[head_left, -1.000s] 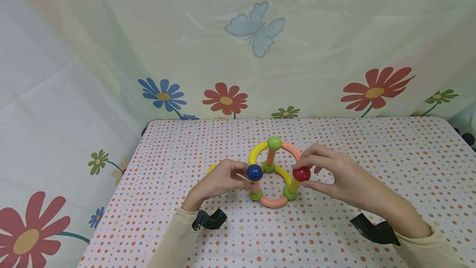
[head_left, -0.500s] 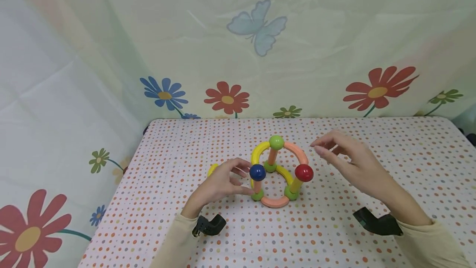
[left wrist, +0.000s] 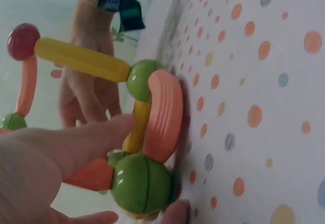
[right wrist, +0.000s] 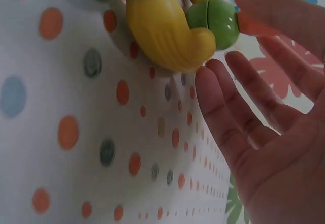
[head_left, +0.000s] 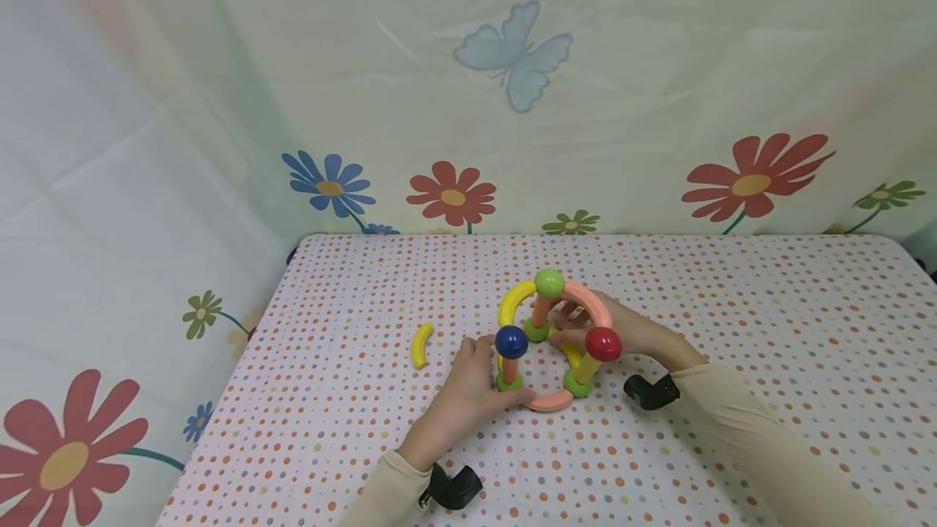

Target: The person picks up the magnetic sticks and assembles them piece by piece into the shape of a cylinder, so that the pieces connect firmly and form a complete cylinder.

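Note:
A frame of toy sticks and balls stands on the table. Its upper ring has a blue ball (head_left: 512,341), a red ball (head_left: 603,344) and a light green ball (head_left: 549,283), joined by a yellow curved stick (head_left: 515,299) and a pink curved stick (head_left: 590,303). Upright sticks drop to several darker green balls below. My left hand (head_left: 474,387) lies around the front left corner, thumb stretched along the lower pink curved stick (head_left: 551,403). Behind the red ball, my right hand (head_left: 635,328) reaches in with spread fingers at the back lower green ball (right wrist: 213,23); some fingers are hidden.
A loose yellow curved stick (head_left: 420,346) lies left of the frame. The table (head_left: 351,462) has a dotted cloth, and a flowered curtain (head_left: 629,96) hangs behind it. Each wrist wears a black camera mount.
My right hand let go of the red ball, drew back, then moved in behind the frame. The left hand shifted lower and nearer the front, uncovering the loose yellow curved stick.

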`<action>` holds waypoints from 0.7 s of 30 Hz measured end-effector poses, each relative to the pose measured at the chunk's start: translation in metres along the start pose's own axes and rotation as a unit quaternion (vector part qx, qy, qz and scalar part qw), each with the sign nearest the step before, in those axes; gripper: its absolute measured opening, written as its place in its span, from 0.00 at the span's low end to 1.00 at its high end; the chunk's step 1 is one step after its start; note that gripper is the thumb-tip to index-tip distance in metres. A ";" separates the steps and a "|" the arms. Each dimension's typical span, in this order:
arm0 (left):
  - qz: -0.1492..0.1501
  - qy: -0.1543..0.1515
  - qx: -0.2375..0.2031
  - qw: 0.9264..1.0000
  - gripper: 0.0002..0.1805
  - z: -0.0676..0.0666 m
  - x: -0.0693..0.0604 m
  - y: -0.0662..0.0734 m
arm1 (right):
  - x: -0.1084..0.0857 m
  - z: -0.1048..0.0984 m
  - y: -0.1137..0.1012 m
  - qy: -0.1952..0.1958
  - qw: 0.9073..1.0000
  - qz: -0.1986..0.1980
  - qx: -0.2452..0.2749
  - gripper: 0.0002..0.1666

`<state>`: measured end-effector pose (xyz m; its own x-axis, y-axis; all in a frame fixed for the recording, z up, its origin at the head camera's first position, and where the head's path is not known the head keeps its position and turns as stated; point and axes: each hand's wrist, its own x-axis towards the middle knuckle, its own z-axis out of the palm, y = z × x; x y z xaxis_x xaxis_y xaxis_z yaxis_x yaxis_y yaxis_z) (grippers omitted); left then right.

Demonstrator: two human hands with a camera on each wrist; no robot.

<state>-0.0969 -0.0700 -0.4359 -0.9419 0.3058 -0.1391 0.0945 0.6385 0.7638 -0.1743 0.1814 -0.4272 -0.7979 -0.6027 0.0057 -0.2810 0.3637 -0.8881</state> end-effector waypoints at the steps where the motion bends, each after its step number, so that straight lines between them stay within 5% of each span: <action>1: 0.001 0.004 -0.004 1.000 0.45 0.002 0.000 0.000 | 0.002 0.002 -0.001 -0.004 1.000 -0.005 0.003 0.26; 11: 0.005 0.025 -0.013 1.000 0.33 0.008 0.002 0.001 | 0.009 0.009 -0.005 -0.039 0.997 -0.064 -0.017 0.16; 21: 0.005 0.030 0.001 1.000 0.25 0.005 0.010 0.003 | 0.002 0.008 0.003 -0.041 0.997 -0.064 0.004 0.18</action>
<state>-0.1041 -0.0619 -0.4384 -0.9586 0.2694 -0.0926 0.1053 0.6371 0.7635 -0.1727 0.1755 -0.4338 -0.7092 -0.7002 0.0825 -0.3734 0.2737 -0.8864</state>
